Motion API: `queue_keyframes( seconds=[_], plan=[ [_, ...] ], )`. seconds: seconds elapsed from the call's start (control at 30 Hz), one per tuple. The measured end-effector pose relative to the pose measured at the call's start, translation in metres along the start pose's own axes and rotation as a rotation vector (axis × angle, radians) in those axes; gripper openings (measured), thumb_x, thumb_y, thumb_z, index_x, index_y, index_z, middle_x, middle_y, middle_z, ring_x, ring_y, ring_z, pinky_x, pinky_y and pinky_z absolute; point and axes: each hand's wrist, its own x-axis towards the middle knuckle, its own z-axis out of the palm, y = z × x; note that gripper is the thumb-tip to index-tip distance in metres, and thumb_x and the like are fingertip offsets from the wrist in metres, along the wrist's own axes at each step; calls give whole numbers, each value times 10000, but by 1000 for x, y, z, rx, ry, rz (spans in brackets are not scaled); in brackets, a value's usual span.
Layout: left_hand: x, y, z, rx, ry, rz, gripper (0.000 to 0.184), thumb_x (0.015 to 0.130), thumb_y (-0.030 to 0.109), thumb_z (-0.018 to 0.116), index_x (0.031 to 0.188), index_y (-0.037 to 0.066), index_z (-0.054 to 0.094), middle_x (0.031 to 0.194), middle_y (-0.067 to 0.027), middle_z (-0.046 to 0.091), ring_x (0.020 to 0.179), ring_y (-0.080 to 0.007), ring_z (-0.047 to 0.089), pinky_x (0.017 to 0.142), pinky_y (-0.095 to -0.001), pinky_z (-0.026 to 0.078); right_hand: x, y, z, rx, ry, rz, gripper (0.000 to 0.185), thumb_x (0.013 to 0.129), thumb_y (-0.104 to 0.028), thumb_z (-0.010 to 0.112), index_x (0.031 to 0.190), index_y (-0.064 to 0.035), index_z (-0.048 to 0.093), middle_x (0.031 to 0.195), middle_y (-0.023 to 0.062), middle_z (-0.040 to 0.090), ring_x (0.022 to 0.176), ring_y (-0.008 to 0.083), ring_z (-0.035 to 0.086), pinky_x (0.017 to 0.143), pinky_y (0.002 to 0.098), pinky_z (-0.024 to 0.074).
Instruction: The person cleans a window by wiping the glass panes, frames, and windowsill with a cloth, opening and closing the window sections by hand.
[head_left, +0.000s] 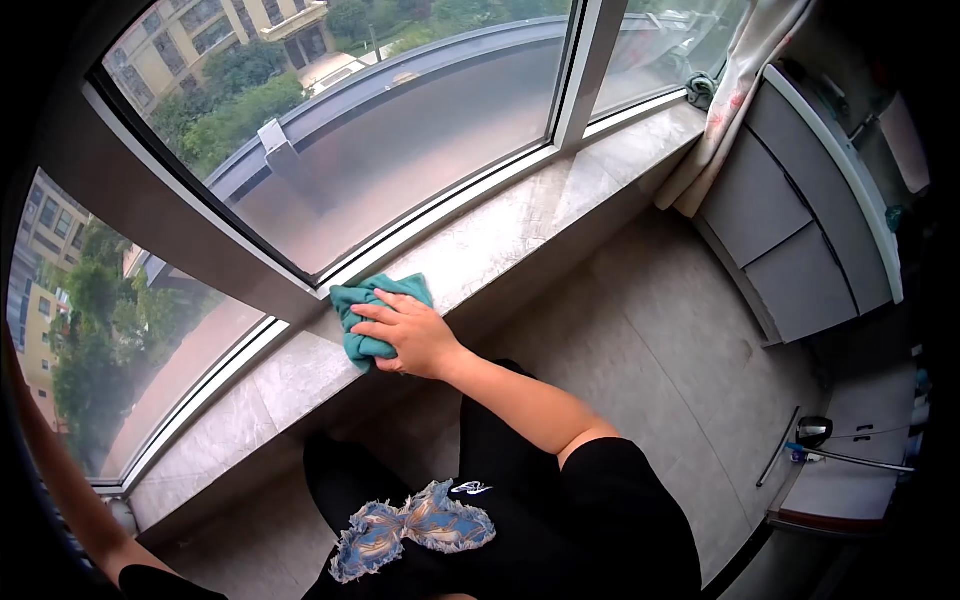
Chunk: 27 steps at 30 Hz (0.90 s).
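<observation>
- Flatly, the right hand (410, 335) lies palm down on a crumpled teal-green fabric cloth (352, 300), fingers slightly spread and pressed over its folds rather than closed into a fist.
- Under that hand, the cloth rests on a long, pale grey, marbled stone sill (510, 235), beside the foot of a broad grey window post (200, 215); part of it reaches the sill's room-side edge.
- Left of the grip, the bare left forearm (85, 510) runs up along the picture's edge; its hand is out of view, so I cannot tell its grip.
- Beyond the fingers, a large glass pane (400, 130) stands over the sill, with trees and buildings outside.
- Well to the right of the hand, a grey-green bundle (702, 90) sits at the sill's far end, near a pale floral curtain (725, 120) and a grey panelled cabinet (790, 200).
- Below the grip are the person's black clothes, with a frayed blue denim bow (415, 530).
</observation>
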Motion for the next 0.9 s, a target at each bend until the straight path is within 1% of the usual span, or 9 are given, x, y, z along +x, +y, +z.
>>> queue_keyframes(
  seconds=[0.2, 0.37, 0.57, 0.67, 0.7, 0.73, 0.8, 0.83, 0.9],
  plan=[
    [2, -6, -1, -10, -40, 62, 541, 1135, 376, 311, 1415, 0, 582, 1415, -227, 585, 1309, -438, 538, 1097, -563, 418, -54, 178, -143, -285, 338, 321, 429, 755, -234, 737, 1182, -194, 721, 1401, 10, 634, 1365, 379, 515, 1117, 463, 429],
    [2, -12, 1, 30, -64, 66, 565, 1137, 390, 294, 1407, -19, 576, 1413, -227, 588, 1309, -441, 539, 1095, -566, 422, -87, 315, -227, -438, 466, 590, 453, 819, -266, 696, 1262, -169, 708, 1477, 9, 584, 1424, 330, 460, 1189, 433, 360],
    [1, -7, -1, 60, -90, 21, 561, 1134, 364, 279, 1422, -35, 548, 1418, -250, 572, 1319, -446, 523, 1107, -558, 414, -80, 394, -263, -585, 439, 848, 531, 859, -363, 686, 1375, -239, 655, 1575, -6, 489, 1471, 355, 400, 1208, 439, 332],
    [0, 0, -4, 94, -103, -66, 557, 1133, 352, 266, 1420, -30, 552, 1414, -249, 573, 1320, -441, 520, 1111, -549, 411, -73, 399, -275, -654, 412, 1127, 602, 914, -414, 665, 1487, -271, 546, 1658, -31, 363, 1523, 359, 313, 1246, 453, 276],
    [-1, 3, -2, 70, -97, -95, 556, 1133, 350, 261, 1417, -26, 556, 1414, -248, 573, 1321, -438, 519, 1113, -546, 409, -75, 406, -275, -733, 428, 1208, 620, 916, -376, 674, 1506, -267, 518, 1688, -5, 298, 1488, 350, 383, 1195, 463, 370],
    [0, 3, -1, 69, -85, -106, 551, 1131, 353, 268, 1422, -19, 553, 1420, -241, 570, 1327, -434, 517, 1119, -543, 404, -77, 415, -276, -733, 443, 1198, 620, 916, -376, 674, 1506, -267, 518, 1688, -5, 298, 1488, 350, 383, 1195, 463, 370],
    [3, 2, -1, 66, -57, -106, 543, 1128, 358, 282, 1433, -5, 547, 1433, -229, 565, 1338, -425, 512, 1130, -539, 395, -90, 422, -278, -488, 771, 1327, 581, 919, -341, 689, 1465, -183, 570, 1607, 118, 435, 1364, 360, 539, 1092, 480, 484],
    [3, 4, 1, 61, -49, -99, 539, 1126, 360, 289, 1438, 2, 544, 1440, -223, 562, 1344, -420, 509, 1135, -537, 390, -100, 420, -284, -498, 777, 1339, 581, 919, -341, 689, 1465, -183, 570, 1607, 118, 435, 1364, 360, 539, 1092, 480, 484],
    [1, 4, 8, 58, -18, -91, 533, 1122, 365, 304, 1449, 16, 539, 1453, -211, 556, 1356, -411, 504, 1146, -533, 380, -115, 403, -302, -231, 629, 1660, 490, 939, -337, 687, 1356, -82, 651, 1417, 218, 607, 1215, 368, 650, 989, 481, 554]
  ],
)
